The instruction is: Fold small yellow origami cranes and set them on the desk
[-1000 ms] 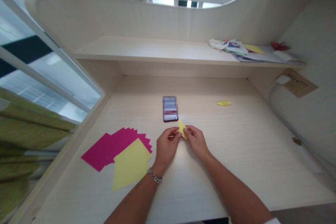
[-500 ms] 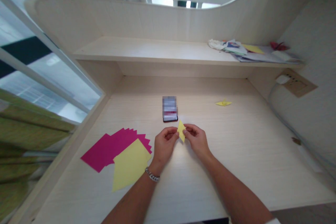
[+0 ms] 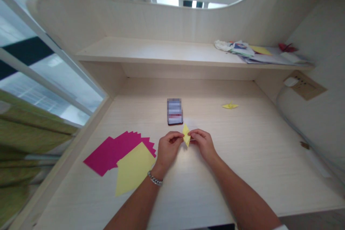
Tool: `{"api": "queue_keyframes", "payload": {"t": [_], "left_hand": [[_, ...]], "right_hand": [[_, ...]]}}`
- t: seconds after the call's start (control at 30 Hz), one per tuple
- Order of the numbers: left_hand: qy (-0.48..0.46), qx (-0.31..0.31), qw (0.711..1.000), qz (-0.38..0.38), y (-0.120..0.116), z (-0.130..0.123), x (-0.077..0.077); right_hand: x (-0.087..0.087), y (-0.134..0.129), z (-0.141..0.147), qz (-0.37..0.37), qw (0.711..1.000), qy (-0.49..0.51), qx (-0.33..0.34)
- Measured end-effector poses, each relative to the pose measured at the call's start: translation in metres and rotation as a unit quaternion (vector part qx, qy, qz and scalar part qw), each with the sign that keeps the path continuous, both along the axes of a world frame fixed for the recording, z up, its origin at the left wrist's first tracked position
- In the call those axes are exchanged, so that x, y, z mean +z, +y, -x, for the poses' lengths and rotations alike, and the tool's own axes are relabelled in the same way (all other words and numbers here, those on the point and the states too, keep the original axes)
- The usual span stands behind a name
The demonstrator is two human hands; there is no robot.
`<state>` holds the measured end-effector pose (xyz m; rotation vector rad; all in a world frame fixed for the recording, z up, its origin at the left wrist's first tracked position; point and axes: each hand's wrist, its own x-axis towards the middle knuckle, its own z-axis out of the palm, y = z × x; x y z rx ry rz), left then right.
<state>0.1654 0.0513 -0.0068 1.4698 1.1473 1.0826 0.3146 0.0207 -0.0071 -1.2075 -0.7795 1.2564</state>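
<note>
A small piece of folded yellow paper, shaped like a narrow diamond, is held upright between my two hands above the desk. My left hand pinches its left edge between thumb and fingers. On the other side, the fingertips of my right hand are closed on the right edge. A phone with a blurred screen lies just beyond the hands. To the left, yellow paper sheets overlap a fanned stack of magenta paper.
A finished-looking yellow folded figure lies at the back right of the desk. Papers and a red folded item sit on the shelf above. A cable runs down the right wall from a socket.
My right thumb has drawn back from the front of the folded paper to its right edge. The left hand keeps its pinch, nearly unmoved.
</note>
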Motion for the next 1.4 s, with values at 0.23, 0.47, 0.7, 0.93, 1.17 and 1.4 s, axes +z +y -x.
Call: {"api": "queue_keyframes", "payload": {"t": [0.23,0.47,0.7,0.93,1.17,1.4], "left_hand": [[-0.061,-0.046,0.997,0.022,-0.003,0.000,-0.003],[-0.107,-0.033,0.987,0.111,-0.001,-0.003,-0.009],[-0.104,-0.049,0.986,0.123,0.001,-0.003,-0.010],[-0.048,-0.035,0.993,0.098,0.000,-0.001,-0.005],[-0.096,-0.040,0.987,0.126,0.002,-0.002,-0.004],[-0.137,-0.035,0.980,0.140,-0.001,-0.004,-0.003]], "right_hand": [[-0.004,0.003,0.001,0.022,1.000,-0.019,0.006],[-0.012,0.003,0.000,0.026,0.999,-0.027,0.035],[-0.012,0.000,0.000,0.015,0.994,-0.103,0.031],[-0.010,-0.003,0.007,-0.001,0.995,-0.089,0.043],[-0.010,-0.001,0.004,0.014,0.995,-0.071,0.073],[-0.005,-0.001,0.000,0.006,0.993,-0.081,0.090]]}}
